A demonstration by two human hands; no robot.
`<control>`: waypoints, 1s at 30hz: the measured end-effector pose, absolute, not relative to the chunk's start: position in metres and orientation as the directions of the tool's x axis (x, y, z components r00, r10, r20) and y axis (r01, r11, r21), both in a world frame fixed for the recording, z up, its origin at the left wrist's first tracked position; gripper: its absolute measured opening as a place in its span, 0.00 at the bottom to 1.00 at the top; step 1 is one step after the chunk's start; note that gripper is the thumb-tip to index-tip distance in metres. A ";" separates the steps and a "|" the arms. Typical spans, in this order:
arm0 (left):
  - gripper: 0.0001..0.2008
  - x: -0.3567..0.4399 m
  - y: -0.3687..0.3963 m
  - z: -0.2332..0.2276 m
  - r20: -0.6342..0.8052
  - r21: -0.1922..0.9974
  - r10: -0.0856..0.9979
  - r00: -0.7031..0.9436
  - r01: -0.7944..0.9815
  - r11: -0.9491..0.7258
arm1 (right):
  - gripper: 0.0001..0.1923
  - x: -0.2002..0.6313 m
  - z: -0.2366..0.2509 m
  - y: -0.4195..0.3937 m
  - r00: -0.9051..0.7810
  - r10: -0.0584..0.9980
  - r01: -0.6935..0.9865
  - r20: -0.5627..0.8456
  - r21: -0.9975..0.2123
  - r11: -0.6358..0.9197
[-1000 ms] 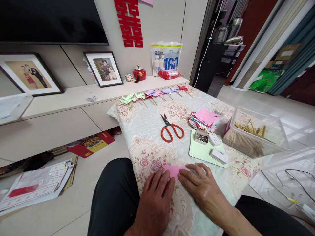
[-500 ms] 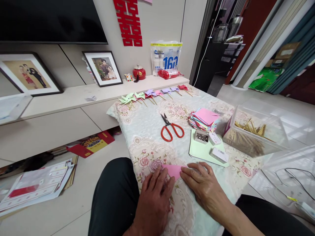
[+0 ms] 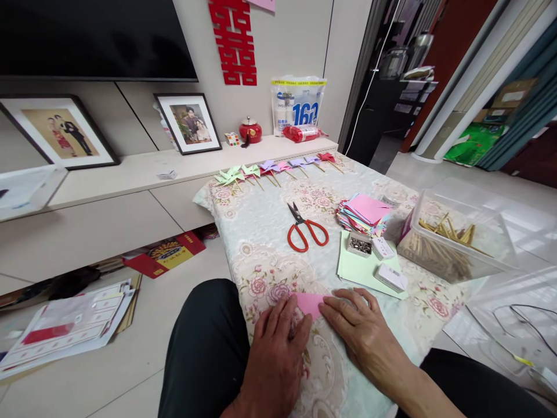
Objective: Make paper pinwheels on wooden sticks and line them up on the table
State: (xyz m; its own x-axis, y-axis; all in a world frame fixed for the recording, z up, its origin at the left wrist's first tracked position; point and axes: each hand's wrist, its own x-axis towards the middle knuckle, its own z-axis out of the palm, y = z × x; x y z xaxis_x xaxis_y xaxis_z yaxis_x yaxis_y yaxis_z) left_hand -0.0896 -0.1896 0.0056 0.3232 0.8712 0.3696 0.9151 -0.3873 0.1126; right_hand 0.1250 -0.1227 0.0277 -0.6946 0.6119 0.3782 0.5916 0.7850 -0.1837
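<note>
A pink sheet of paper (image 3: 310, 304), folded into a triangle, lies flat at the near edge of the cloth-covered table. On its left side rests my left hand (image 3: 278, 348), fingers stretched out and pressing it down. My right hand (image 3: 363, 325) lies across the paper's right corner, its fingers also extended and flat. Both hands hide parts of the paper's edges. Beyond them lie scissors (image 3: 300, 226) with red handles, blades partly apart. To the right, a stack of coloured paper squares (image 3: 368, 209) sits behind light green sheets (image 3: 348, 270).
On the green sheets stand an open box of metal pins (image 3: 359, 244) and small white boxes (image 3: 391, 277). A clear plastic bin (image 3: 487, 264) of thin sticks stands at the right. Several paper pinwheels (image 3: 230, 176) line the far edge. Framed photos (image 3: 188, 123) stand on the cabinet.
The camera view has shifted slightly. Both hands stay flat on the folded pink paper, with hardly any movement.
</note>
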 end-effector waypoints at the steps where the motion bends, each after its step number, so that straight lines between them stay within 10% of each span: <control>1: 0.28 -0.090 -0.190 0.006 0.361 0.113 0.874 0.324 0.916 -0.386 | 0.19 0.126 0.027 -0.123 -0.700 0.611 0.596 0.370 -0.169 0.785; 30: 0.22 -0.088 -0.203 0.004 0.528 0.266 0.828 0.191 0.888 -0.374 | 0.22 0.112 0.026 -0.097 -0.586 0.734 0.530 0.343 -0.523 0.668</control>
